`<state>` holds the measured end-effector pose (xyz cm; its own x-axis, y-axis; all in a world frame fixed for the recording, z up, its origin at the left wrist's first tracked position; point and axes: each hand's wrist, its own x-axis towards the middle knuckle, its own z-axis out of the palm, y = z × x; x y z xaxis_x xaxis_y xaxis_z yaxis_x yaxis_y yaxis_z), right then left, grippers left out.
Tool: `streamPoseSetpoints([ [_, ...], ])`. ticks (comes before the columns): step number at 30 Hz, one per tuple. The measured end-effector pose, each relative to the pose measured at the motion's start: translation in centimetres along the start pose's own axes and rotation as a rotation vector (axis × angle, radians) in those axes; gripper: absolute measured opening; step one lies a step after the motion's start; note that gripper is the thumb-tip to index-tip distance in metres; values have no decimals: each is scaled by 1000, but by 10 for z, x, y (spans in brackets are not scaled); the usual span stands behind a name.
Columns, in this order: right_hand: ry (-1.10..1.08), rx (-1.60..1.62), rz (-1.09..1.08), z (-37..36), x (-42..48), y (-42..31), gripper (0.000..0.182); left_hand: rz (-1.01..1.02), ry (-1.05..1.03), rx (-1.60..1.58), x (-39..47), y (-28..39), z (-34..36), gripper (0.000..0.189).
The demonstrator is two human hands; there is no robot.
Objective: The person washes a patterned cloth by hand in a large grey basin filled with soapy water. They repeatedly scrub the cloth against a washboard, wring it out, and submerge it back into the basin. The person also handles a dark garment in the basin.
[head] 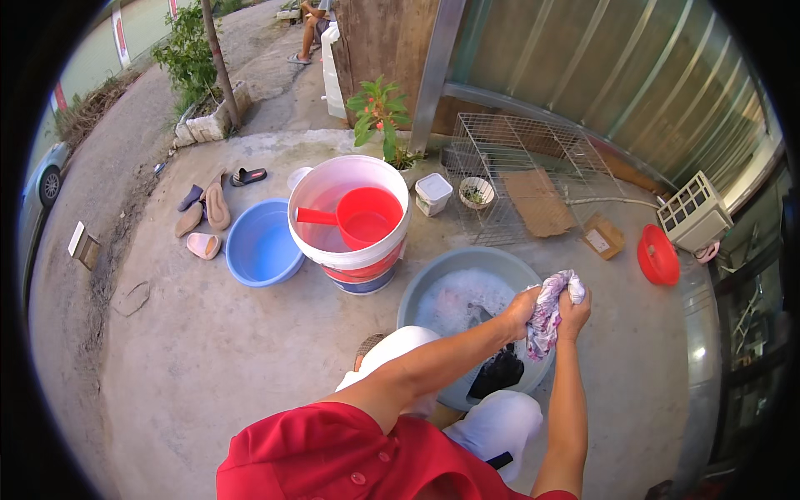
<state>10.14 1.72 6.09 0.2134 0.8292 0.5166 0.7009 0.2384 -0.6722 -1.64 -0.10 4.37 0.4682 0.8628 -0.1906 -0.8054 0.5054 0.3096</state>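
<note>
A bunched, wet-looking white cloth with a purple pattern [545, 312] is gripped between my two hands over the right side of a large grey plastic basin [415, 290]. My left hand [524, 311] closes on the cloth's left side, and my right hand [574, 314] holds its right side. Foamy water [459, 297] fills part of the basin. Dark cloth [500, 373] lies in the basin's near part, partly on what looks like a ribbed washboard [473, 382]. My knees are at the basin's near edge.
Left of the basin stand a white bucket [347, 259] holding a red dipper [369, 215] and a blue basin [264, 244]. Several shoes [217, 206] lie farther left. Beyond are a lidded white tub [433, 192], a wire cage [519, 156], a cardboard box [602, 236] and a red basin [658, 255]. A person's leg [307, 39] shows far off.
</note>
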Motion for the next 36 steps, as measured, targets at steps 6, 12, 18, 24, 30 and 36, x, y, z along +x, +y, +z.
streamPoseSetpoints([
  [6,-214,228,-282,6,-56,-81,33,243,-8,224,33,7,-85,25],
  [12,-118,37,-196,7,-33,-35,29,-43,-97,-184,7,-3,-16,29],
  [18,-146,264,84,-6,-26,-26,35,54,103,-53,-8,2,3,32],
  [24,-126,67,-595,9,-62,-72,26,134,-202,-42,13,-4,-50,31],
  [30,-37,241,75,-8,-15,-12,21,42,92,26,-16,6,15,33],
  [36,-143,28,-534,1,-76,-97,34,4,-142,-225,30,6,-73,30],
])
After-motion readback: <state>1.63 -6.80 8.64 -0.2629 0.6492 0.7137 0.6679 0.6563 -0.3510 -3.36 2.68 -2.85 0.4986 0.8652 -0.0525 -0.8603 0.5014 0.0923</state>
